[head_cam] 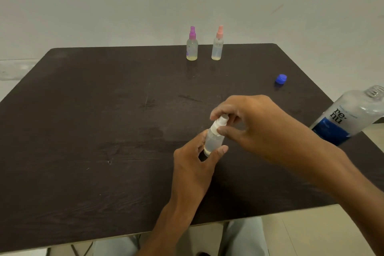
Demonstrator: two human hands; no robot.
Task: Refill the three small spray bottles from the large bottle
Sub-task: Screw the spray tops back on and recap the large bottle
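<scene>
Both hands work mid-table: left hand [193, 164] grips the small clear white-capped spray bottle [214, 139], right hand [249, 124] pinches its white pump top [221, 121]. Likely unscrewing; pouring from the large uncapped clear bottle [349, 118] should follow.

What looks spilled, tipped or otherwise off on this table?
No spill shows. The large bottle at the table's right edge stands uncapped, its blue cap lying apart; it appears tilted, perhaps from the wide lens.

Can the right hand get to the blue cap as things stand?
Probably yes, once freed. The right hand pinches the white sprayer top of the small bottle that the left hand holds. Bare table lies between it and the blue cap; the large bottle stands off to the side.
</scene>
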